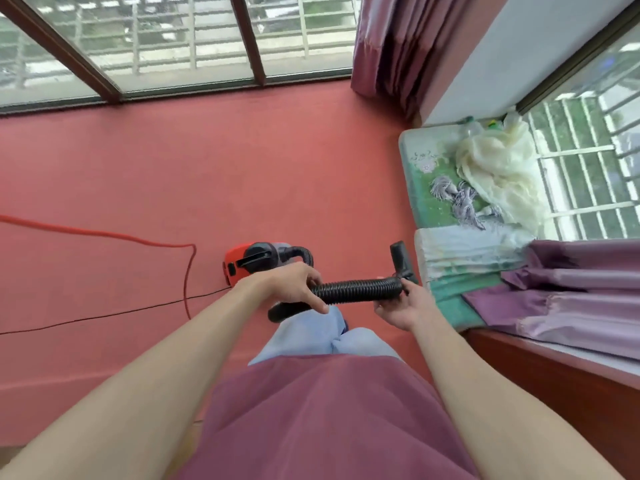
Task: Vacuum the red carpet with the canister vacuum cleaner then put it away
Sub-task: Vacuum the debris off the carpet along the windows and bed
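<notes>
There is one canister vacuum cleaner (242, 263), with one hose (356, 291) and one nozzle (400, 256), and two hands are on the hose. The vacuum is small, with a red body, a black handle on top and a greyish front. It sits on the red carpet (242, 150) just beyond the person's left forearm. Its long axis runs left to right across the view, with the red rear to the left and the hose end to the right.

The hose is black and ribbed. It arches out of the vacuum's right end, drops behind the left hand (291, 287) and loops under it. Between the hands it lies nearly level, left to right, rising slightly toward the right. At its right end the black nozzle turns upward in the view, pointing away from the person.

The left hand reaches over the hose, fingers curled round it. The right hand (401, 310) grips the hose end from below, just under the nozzle joint, fingers curled.

Two cords lie on the carpet to the left: one orange cord (138, 240) and one thin black cord (104, 315) that runs to the vacuum's rear. To the right, a ledge (554, 375) holds a green floral mat (433, 202), a cream cloth (495, 174) and purple curtain fabric (571, 296).
</notes>
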Demonstrator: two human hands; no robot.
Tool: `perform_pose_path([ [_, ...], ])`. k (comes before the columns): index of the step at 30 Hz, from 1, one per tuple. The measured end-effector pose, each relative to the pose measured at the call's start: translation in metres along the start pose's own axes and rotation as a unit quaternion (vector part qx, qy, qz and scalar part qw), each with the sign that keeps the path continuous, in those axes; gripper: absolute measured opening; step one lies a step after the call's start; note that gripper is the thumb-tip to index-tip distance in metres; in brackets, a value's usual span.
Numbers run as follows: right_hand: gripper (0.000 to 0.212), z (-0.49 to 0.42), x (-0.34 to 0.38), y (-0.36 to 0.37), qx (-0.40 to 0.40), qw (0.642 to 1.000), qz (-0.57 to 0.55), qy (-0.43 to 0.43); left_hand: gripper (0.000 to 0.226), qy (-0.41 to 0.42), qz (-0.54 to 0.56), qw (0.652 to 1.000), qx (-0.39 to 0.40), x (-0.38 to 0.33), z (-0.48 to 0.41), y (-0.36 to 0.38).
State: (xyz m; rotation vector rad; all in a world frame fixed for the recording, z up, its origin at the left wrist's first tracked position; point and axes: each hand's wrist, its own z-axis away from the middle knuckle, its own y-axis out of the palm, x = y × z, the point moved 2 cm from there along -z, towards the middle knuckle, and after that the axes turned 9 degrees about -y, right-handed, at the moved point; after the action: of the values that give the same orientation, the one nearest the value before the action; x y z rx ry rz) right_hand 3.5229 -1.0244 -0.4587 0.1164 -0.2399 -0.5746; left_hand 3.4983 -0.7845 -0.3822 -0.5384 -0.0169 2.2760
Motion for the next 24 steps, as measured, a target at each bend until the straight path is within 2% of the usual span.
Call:
perform_pose_path([
  [6,0.046,0.016,-0.014,-0.048,0.002,0.997,-0.07,-0.019,0.035,0.012,-0.072,0.997,-0.013,-0.012,0.006,0.044],
  [10,0.041,0.028,-0.039,-0.073,0.008,0.995,-0.101,-0.026,0.037,0.008,-0.093,0.996,-0.012,-0.002,0.017,0.072],
  [17,0.031,0.053,-0.096,-0.135,-0.008,0.98,-0.198,-0.021,0.03,0.016,-0.193,0.98,0.052,-0.003,0.043,0.115],
  [24,0.029,0.061,-0.132,-0.149,-0.05,0.97,-0.236,-0.034,0.021,0.042,-0.26,0.962,0.072,-0.007,0.047,0.119],
])
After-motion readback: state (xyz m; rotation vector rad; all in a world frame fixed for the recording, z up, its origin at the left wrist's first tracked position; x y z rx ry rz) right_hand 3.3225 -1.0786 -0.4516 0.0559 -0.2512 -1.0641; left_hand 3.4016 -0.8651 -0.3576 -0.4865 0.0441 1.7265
